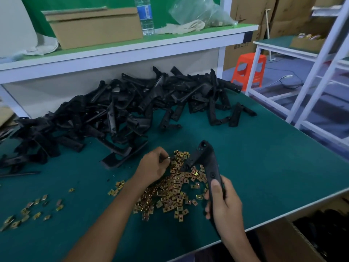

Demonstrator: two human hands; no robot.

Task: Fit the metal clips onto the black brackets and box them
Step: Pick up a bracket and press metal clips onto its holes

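Left hand pinching clip, right hand gripping bracket, clip pile between, bracket heap behind

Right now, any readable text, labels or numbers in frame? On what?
Nothing legible.
Blue label on water bottle: print too blurred to read.
Dark characters on carton beyond the bench post: too blurred to read.
The black brackets and metal clips: no markings visible.

bracket end hidden by right hand, box (cardboard) cropped
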